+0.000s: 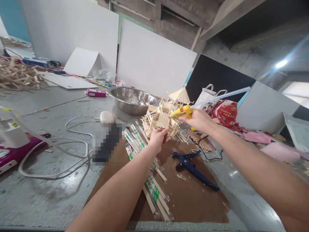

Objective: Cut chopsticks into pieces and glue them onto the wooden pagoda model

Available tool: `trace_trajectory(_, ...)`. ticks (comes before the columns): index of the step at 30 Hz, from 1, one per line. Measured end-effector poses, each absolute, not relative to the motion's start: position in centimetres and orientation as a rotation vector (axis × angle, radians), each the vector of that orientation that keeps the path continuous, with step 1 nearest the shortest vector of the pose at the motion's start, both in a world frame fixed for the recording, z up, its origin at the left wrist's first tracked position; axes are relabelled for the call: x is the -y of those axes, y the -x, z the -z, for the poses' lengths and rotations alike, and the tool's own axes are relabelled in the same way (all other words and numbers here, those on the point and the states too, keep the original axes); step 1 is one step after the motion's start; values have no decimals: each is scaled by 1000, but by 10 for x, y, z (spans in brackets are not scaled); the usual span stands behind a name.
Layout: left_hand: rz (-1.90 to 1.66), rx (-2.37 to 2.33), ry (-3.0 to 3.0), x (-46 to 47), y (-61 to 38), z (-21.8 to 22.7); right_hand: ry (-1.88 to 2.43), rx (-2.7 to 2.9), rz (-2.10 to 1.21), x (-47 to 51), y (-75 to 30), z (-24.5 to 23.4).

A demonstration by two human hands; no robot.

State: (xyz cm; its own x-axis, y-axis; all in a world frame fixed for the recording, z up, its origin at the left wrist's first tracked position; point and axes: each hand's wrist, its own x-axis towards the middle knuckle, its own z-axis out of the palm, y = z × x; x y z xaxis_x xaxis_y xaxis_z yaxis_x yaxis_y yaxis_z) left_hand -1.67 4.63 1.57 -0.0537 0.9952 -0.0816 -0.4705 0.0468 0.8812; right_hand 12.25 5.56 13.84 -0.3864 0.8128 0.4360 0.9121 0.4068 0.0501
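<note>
While the right hand (196, 121) holds a yellow glue gun (180, 112), the left hand (158, 140) pinches a stick panel (163, 120)

As both hands come close together near the far edge of a brown board (193, 206), the right hand is wrapped around the handle of the glue gun. The nozzle points left, close to the panel's upper right edge; whether it touches cannot be told. A long translucent glue stick (224, 96) juts from the back of the gun, up and to the right. The left hand's fingers are curled together at the panel's lower edge, grasping it.

The panel, a flat row of pale sticks set side by side, is tilted in front of a stick structure (151, 117). Behind it rises a cone (180, 95) of similar sticks.

Below the left hand, wrapped sticks (135, 138) in clear and green film lie in a loose heap along the board. To their right, a blue cutter (193, 166) lies slantwise. A metal basin (118, 96) sits behind and left of the structure. At the left, a white cable (55, 175) loops over the grey surface (79, 206) near a purple power strip (14, 158).
</note>
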Motion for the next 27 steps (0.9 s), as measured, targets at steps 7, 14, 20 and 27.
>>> trace_trajectory(7, -1420, -930, -779, -48, 16, -14, 1513, 2350, 436, -54, -122, -140)
trace_trajectory(14, -1440, -947, -790, -48, 15, -13, 1527, 2340, 453, -50, -121, -141)
trace_trajectory(20, -1438, -962, -797, -48, 15, -14, 1524, 2324, 443, -51, -126, -142)
trace_trajectory(27, -1441, -965, -811, -49, 16, -13, 1533, 2274, 386, -53, -126, -142)
